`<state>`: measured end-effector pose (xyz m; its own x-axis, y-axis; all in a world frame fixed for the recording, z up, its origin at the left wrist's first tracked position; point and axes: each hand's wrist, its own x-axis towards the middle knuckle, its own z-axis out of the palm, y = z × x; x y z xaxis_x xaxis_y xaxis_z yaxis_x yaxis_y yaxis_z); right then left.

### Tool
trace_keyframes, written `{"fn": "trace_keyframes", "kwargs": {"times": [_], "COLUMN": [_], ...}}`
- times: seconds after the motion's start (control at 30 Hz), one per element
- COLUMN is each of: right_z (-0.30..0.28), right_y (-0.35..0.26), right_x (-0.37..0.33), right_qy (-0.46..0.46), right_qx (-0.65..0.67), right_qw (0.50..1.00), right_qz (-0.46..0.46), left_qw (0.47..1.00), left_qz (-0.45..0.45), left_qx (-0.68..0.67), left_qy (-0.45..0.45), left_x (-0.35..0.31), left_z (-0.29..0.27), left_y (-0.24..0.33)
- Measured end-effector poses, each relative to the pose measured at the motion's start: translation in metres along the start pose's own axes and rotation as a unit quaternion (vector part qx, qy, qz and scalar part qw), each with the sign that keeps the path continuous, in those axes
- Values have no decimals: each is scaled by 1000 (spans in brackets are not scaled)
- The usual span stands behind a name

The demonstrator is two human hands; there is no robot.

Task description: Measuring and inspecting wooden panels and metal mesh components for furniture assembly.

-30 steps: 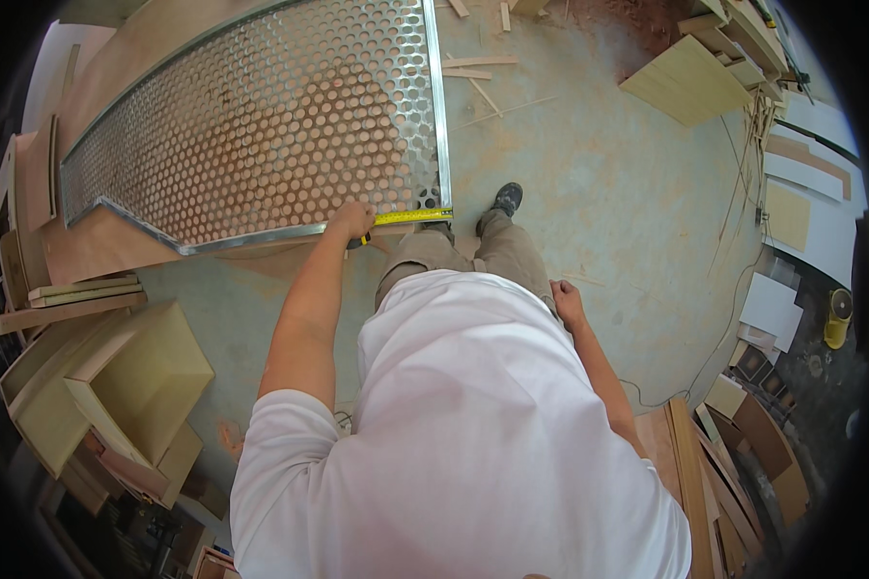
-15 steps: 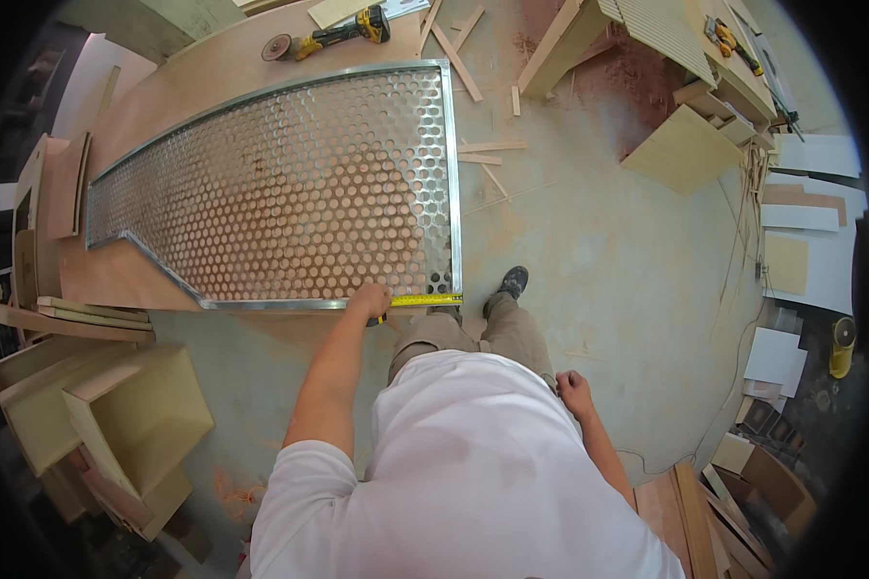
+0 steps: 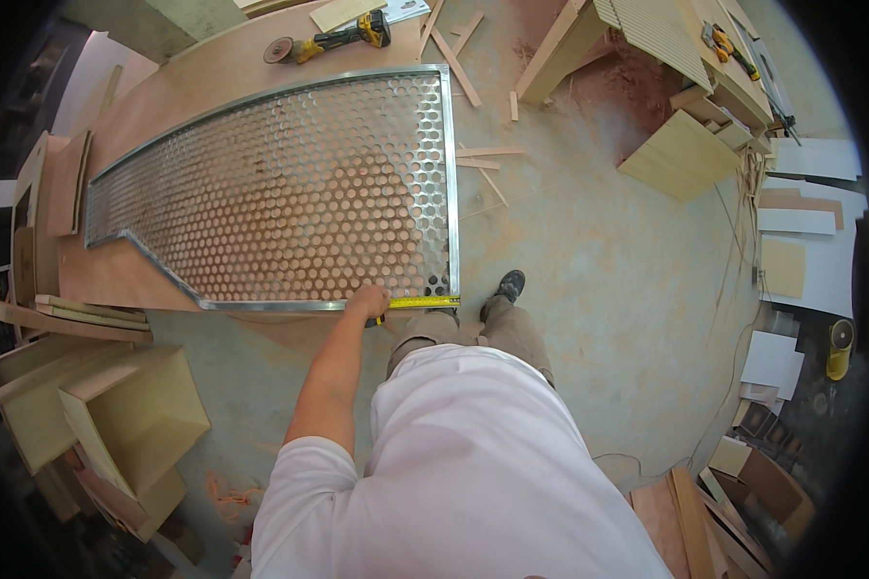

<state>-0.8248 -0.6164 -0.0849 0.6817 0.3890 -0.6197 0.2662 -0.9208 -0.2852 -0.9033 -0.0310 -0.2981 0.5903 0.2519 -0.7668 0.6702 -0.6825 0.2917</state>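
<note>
Pressing a yellow tape [image 3: 423, 302] along the near edge of the perforated panel [image 3: 290, 207] – left hand [image 3: 368, 302] clamped on it; right hand hidden behind the body – grip unknown

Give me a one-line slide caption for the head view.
Left hand presses a yellow tape measure along the near edge of a perforated metal panel in a wood workshop.

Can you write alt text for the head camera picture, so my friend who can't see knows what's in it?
A person in a white shirt bends over, their left hand pressing a yellow tape measure along the near edge of a big metal sheet full of round holes, lying on a wooden board on the workshop floor. The right hand is hidden. Wood scraps, boxes and a power tool lie around.
</note>
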Motion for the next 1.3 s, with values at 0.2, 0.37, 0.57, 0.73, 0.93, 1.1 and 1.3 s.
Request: {"fn": "trace_keyframes", "kwargs": {"times": [0.2, 0.37, 0.57, 0.73, 0.93, 1.1, 1.3], "right_z": [3, -1, -5, -13, -15, -13, -17], "right_y": [4, 10, 20, 21, 19, 15, 16], "right_x": [-10, -18, -56, -70, -71, -63, -43], "right_qy": [7, 1, -26, -39, -37, -21, 4], "right_qx": [-4, -15, -33, -44, -48, -41, -30], "right_qw": [1000, 999, 999, 997, 996, 996, 996], "right_qz": [-14, -30, -33, -43, -58, -71, -84], "left_qw": [1000, 1000, 1000, 1000, 999, 1000, 1000], "left_qz": [-12, 1, -7, -2, -10, -14, -20], "left_qx": [-22, 1, -14, -9, -34, -14, -17], "left_qy": [-12, -3, 17, 3, -3, 3, 8], "left_x": [-5, -1, -8, -4, -9, -12, -10], "left_z": [0, 8, 0, -3, -6, -11, -10], "left_y": [2, -2, 3, 2, 6, 13, 18]}}
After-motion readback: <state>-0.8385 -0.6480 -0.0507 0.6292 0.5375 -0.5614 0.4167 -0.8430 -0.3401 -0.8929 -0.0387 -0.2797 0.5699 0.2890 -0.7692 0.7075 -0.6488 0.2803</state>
